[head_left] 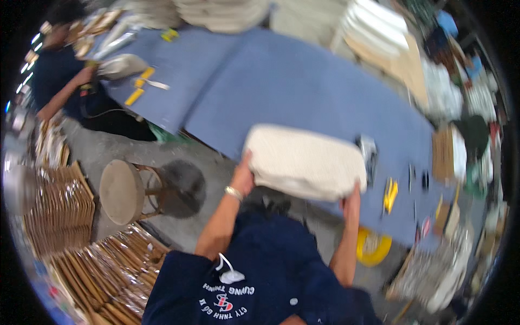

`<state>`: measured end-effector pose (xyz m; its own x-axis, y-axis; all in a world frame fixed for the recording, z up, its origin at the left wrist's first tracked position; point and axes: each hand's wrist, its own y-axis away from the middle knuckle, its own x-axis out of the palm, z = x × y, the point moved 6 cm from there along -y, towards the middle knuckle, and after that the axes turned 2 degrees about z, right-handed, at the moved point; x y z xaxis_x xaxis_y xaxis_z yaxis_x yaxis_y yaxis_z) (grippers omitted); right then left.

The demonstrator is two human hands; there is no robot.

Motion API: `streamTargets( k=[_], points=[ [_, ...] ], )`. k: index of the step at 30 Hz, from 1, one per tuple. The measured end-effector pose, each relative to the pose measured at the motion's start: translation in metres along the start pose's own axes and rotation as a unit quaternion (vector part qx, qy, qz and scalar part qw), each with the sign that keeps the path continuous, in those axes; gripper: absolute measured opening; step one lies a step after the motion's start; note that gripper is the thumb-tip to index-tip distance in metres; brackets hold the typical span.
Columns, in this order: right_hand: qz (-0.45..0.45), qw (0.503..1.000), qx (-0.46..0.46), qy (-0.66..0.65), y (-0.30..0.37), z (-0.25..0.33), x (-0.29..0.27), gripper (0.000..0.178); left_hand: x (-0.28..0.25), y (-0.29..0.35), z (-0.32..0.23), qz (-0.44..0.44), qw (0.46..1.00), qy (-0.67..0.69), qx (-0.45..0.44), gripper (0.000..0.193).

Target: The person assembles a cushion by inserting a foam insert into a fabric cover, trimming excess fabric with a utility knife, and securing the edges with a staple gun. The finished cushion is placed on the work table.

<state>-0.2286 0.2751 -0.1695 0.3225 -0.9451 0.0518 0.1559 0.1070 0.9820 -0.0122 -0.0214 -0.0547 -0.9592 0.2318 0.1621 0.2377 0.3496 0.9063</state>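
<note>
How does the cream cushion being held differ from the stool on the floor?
The cream cushion is long with rounded corners; the stool has a round seat. The cushion is pale, the stool a darker brown. The left hand and right hand hold the cushion at its ends, while the stool stands untouched on the floor. Both have rounded outlines.

A round-seated, tan stool (120, 192) is standing on the grey floor (100, 142) near shiny, plastic-wrapped brown bundles (108, 265). At left, a person in dark clothing (67, 89) is standing beside a flat blue table (325, 97), where a bright yellow tool (390, 195) is lying.
</note>
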Motion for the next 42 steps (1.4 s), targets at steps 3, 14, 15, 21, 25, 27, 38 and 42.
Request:
streamTargets(
  k=[3,14,15,21,25,27,38,42],
  points=[
    [-0.022,0.979,-0.2,-0.032,-0.104,0.153,-0.104,0.065,0.168,-0.156,0.001,0.074,0.99,-0.071,0.1,0.088],
    [-0.037,0.927,-0.36,-0.097,-0.127,0.231,-0.157,0.049,0.251,-0.236,0.049,0.119,0.974,-0.136,0.137,0.109],
    [-0.083,0.914,-0.392,-0.07,-0.126,0.231,-0.162,0.053,0.254,-0.233,0.049,0.1,0.974,-0.144,0.146,0.108],
    [0.082,0.932,-0.318,-0.155,-0.112,0.215,-0.125,0.056,0.248,-0.233,0.049,0.099,0.966,-0.152,0.187,0.094],
    [0.044,0.864,-0.469,-0.175,-0.087,0.26,-0.114,0.047,0.277,-0.195,0.052,0.152,0.959,-0.123,0.207,0.074],
    [-0.012,0.809,-0.569,-0.146,-0.042,0.307,-0.109,0.045,0.281,-0.181,0.058,0.183,0.962,-0.084,0.186,0.063],
    [-0.057,0.491,-0.767,0.408,0.179,0.411,0.064,0.035,0.333,-0.178,0.083,0.255,0.904,-0.283,0.195,0.046],
    [0.02,0.538,-0.754,0.377,0.145,0.388,0.086,0.027,0.394,-0.092,-0.056,0.278,0.863,-0.069,0.415,0.072]
  ],
)
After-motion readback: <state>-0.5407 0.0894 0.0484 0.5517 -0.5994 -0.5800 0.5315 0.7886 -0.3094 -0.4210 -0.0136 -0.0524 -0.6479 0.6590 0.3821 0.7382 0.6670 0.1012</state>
